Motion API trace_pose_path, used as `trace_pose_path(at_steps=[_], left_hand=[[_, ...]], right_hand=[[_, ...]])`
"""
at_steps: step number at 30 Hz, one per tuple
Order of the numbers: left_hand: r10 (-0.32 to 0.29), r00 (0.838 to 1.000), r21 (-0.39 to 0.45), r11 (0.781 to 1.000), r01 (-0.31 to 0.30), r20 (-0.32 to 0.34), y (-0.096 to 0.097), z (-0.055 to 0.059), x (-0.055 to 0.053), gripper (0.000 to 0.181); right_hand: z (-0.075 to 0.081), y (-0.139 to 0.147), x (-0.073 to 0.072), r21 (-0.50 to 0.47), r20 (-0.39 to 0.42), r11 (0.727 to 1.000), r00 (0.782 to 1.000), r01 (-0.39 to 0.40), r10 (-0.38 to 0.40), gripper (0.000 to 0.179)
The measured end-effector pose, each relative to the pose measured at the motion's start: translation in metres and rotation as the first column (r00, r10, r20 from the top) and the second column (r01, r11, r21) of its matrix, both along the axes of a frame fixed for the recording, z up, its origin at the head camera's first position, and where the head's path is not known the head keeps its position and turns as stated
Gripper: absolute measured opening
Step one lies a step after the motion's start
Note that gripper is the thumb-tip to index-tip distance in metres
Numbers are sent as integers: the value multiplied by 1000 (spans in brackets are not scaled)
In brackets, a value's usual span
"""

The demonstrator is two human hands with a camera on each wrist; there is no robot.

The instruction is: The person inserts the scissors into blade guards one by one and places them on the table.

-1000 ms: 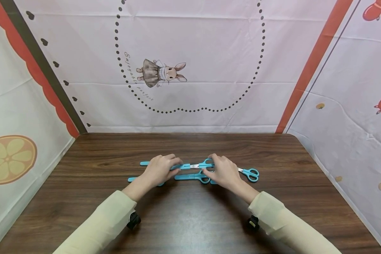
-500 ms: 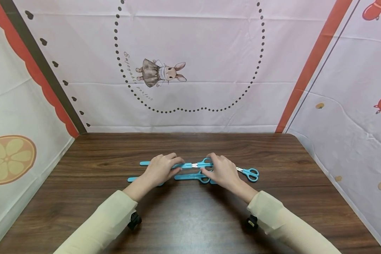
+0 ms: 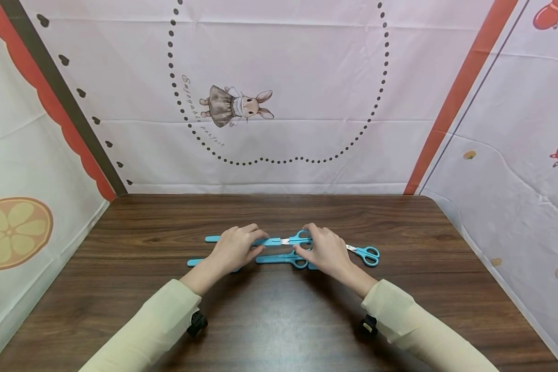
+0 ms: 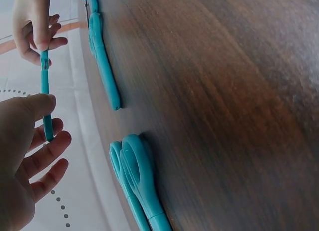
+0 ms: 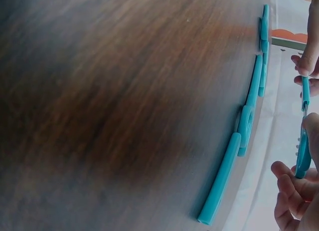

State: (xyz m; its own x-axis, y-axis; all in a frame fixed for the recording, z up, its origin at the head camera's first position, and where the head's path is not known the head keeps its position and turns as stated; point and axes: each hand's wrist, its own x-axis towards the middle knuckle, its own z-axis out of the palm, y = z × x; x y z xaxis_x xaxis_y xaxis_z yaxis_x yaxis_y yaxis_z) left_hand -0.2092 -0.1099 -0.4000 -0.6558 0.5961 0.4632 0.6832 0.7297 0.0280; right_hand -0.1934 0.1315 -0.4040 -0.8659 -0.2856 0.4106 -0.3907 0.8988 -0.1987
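My left hand [image 3: 236,248] pinches the turquoise blade cover [image 3: 273,242] between thumb and fingers. A pair of turquoise scissors [image 3: 294,240] is held level by its handles in my right hand [image 3: 326,251]. Cover and scissors are in line, the blade tips inside the cover, and a short piece of silver blade shows between cover and handles. In the left wrist view the cover [image 4: 46,81] runs edge-on between both hands, off the tabletop. The right wrist view shows the scissors' handle [image 5: 303,161] against the fingers, partly hidden by the thumb.
Covered scissors [image 3: 279,259] lie just in front of the hands on the wooden table [image 3: 279,320]. Scissors with bare blades [image 3: 368,256] lie at right, partly behind the right hand. Turquoise ends [image 3: 211,239] stick out left of the left hand. A loose cover [image 5: 219,181] lies near the right hand.
The cover and scissors have come slightly closer together, so less silver blade shows than one second ago. Both hands keep their hold; the right has shifted slightly left.
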Motion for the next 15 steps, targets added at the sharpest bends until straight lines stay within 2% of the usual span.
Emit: trace_pose_path(at_steps=[4,9,15], left_hand=[[-7,1000,15,1000,7,-10,0,-1,0,21],[-25,998,40,999,28,-53,1,-2,1,20],[-29,997,48,998,33,-71,3,-2,2,20]], right_hand=[[0,0,0,-7,-15,1000,1000,-4,4,44],[0,0,1,-16,-25,1000,1000,-5,5,44],[-1,-1,1,-34,-14,999,1000,0,-1,45]])
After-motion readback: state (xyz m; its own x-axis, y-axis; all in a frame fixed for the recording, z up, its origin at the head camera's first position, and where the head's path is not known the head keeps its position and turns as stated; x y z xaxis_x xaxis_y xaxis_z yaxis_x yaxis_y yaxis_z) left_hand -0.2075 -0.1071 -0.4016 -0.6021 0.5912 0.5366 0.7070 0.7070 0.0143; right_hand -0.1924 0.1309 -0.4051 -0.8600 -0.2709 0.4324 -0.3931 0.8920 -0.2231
